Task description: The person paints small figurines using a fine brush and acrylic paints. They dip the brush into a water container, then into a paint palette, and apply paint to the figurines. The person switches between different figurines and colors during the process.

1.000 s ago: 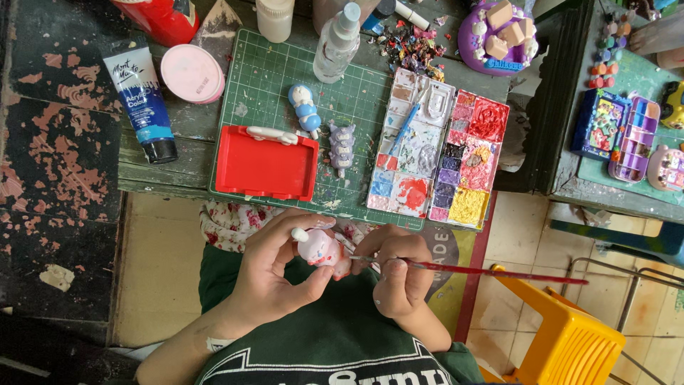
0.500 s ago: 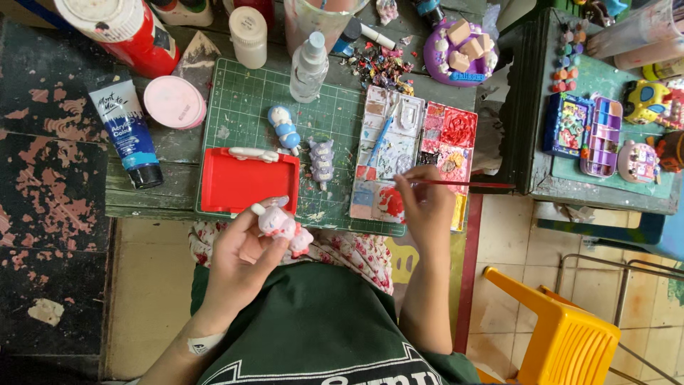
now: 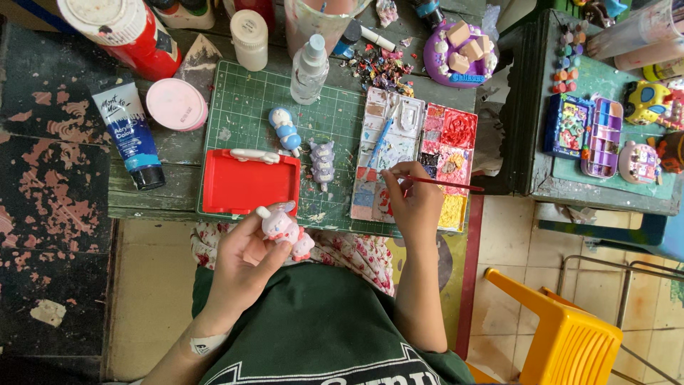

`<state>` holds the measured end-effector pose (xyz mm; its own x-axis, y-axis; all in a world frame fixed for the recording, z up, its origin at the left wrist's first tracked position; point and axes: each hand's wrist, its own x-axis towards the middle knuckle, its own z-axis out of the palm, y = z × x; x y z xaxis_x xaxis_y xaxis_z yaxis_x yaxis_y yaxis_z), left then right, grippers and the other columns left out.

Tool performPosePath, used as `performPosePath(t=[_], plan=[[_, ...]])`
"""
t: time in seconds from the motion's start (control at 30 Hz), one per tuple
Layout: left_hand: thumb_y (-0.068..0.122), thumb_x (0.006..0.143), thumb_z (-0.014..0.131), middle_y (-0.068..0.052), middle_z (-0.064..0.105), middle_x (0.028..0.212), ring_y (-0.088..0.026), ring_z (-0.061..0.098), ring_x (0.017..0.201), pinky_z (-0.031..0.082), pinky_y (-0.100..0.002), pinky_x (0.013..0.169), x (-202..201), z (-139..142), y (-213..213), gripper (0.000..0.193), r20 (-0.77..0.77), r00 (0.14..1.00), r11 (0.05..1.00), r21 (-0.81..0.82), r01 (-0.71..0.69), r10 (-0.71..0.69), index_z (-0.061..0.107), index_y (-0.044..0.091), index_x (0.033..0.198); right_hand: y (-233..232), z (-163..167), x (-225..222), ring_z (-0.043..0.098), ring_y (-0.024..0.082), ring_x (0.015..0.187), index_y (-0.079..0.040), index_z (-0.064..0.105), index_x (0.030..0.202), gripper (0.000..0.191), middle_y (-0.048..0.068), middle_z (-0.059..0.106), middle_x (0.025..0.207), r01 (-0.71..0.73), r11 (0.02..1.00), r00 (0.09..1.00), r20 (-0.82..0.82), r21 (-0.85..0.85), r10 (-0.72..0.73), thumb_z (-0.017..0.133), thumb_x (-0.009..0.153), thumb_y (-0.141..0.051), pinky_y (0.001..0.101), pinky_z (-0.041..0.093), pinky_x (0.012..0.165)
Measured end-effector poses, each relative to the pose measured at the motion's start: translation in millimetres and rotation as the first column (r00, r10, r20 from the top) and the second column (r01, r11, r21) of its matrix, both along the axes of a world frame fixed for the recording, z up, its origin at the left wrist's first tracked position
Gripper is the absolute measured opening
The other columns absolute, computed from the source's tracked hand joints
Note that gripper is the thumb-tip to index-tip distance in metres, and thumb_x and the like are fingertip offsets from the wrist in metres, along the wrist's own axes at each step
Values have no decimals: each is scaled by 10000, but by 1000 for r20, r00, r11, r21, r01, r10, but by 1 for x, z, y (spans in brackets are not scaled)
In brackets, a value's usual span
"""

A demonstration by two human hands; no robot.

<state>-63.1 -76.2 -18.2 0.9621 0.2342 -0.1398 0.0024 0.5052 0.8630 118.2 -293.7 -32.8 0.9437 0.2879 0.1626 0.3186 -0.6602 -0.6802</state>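
Note:
My left hand grips a small pink and white figurine just below the table's front edge, over my lap. My right hand holds a thin red-handled paintbrush, its tip resting on the paint palette that lies on the green cutting mat. Two more figurines lie on the mat, one blue and white, one grey-lilac. A shallow red tray sits on the mat right above my left hand.
A blue paint tube, a pink round lid, a red jar, a spray bottle and a purple pot crowd the table. A side table holds paint boxes. A yellow plastic chair stands at lower right.
My right hand moved the brush up from the figurine to the palette. My left hand lowered and shifted the figurine left, away from the brush.

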Motion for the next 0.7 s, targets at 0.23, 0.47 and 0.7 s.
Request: performPosePath(t=[0.23, 0.47, 0.7], plan=[[-4, 979, 626, -94, 666, 1125, -151, 657, 1033, 566, -362, 941, -2, -3, -1, 445, -21, 1000, 999, -31, 15, -16, 536, -103, 1403, 0, 1, -2, 628, 124, 568, -45, 671, 945, 175, 70, 729, 790, 38, 997, 999, 10, -69, -37, 820, 902, -128, 284, 438, 505], [0, 976, 621, -97, 644, 1103, -149, 631, 1005, 544, -355, 930, -1, 5, -2, 502, -11, 999, 998, -35, 42, -42, 507, -110, 1453, -3, 2, -6, 681, 130, 660, -48, 679, 961, 155, 67, 736, 806, 39, 997, 999, 21, -73, -37, 807, 926, -128, 267, 488, 565], [10, 969, 617, -107, 627, 1050, -179, 636, 879, 571, -369, 817, -2, 19, -2, 512, -21, 993, 986, -126, 109, -112, 490, -122, 1447, -11, 0, -36, 651, 198, 740, -26, 468, 1104, 181, 165, 659, 880, 47, 663, 961, -216, 747, 175, 545, 1143, -185, 303, 550, 670]])
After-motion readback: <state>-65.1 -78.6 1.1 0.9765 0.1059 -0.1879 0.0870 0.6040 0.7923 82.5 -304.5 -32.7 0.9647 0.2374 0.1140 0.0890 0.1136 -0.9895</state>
